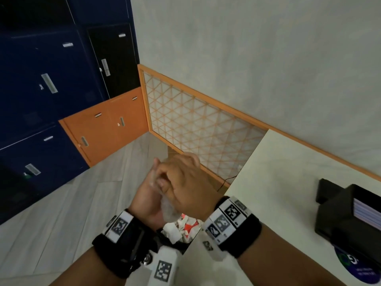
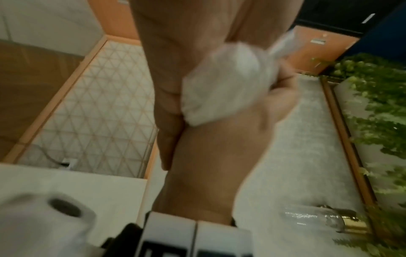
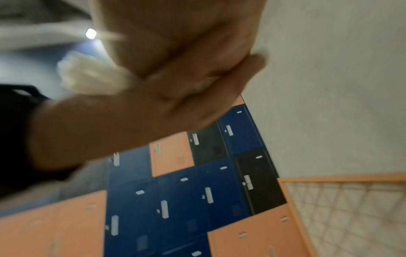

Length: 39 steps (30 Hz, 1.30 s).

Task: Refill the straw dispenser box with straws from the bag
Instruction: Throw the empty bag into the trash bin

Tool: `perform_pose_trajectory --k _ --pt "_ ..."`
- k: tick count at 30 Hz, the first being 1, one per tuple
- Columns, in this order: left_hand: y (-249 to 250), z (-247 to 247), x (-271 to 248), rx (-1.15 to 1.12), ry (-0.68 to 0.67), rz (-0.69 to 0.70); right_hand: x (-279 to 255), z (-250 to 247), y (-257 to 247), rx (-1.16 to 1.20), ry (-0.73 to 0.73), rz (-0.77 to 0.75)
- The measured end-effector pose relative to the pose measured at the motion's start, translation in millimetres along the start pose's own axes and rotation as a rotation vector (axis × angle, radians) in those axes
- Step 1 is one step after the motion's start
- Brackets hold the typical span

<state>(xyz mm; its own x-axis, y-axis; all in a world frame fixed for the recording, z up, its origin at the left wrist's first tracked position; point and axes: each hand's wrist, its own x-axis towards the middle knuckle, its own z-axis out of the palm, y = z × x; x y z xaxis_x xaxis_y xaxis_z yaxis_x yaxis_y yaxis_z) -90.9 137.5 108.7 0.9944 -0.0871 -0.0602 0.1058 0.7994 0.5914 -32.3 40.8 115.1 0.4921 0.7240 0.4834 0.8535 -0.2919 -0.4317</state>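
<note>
The crumpled clear plastic bag (image 1: pixel 169 209) is being squeezed between both palms over a bin of paper scraps (image 1: pixel 181 226): the left hand (image 1: pixel 148 201) and right hand (image 1: pixel 185 182) are both curling round it. Judging by this, the emptied bag is being balled up; dropping it in looks next. The black straw dispenser box (image 1: pixel 348 213) is sitting on the white table (image 1: pixel 278 182), well apart.

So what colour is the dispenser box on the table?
Black dispenser box, clearest in the head view.

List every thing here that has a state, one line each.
Left hand: curled round the crumpled plastic bag.
Right hand: clasped over the left, squeezing the bag.
Plastic bag: scrunched into a wad between both hands.
Straw dispenser box: on the table, untouched.
Trash bin: open, holding crumpled wrappers.
</note>
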Motion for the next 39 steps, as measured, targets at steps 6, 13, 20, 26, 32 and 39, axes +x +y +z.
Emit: perform_pose_trajectory --k 6,13,20,26,32,39 --pt "-15 -39 -5 0.428 0.208 -0.077 -12 1 50 -0.074 -0.502 0.281" --pt "8 -104 10 0.402 0.585 -0.306 -82 -36 73 0.352 -0.229 0.669" --pt "-31 -167 42 0.567 0.694 -0.312 -155 -62 87 0.214 -0.142 1.026" --pt "-63 -222 60 0.909 0.593 -0.525 -172 -72 83 0.222 -0.121 1.155" --pt "-86 -258 91 1.142 0.458 -0.656 -173 -79 84 0.242 -0.14 1.262" --pt "-109 -277 126 1.346 0.43 -0.666 -188 -85 93 0.167 -0.225 1.415"
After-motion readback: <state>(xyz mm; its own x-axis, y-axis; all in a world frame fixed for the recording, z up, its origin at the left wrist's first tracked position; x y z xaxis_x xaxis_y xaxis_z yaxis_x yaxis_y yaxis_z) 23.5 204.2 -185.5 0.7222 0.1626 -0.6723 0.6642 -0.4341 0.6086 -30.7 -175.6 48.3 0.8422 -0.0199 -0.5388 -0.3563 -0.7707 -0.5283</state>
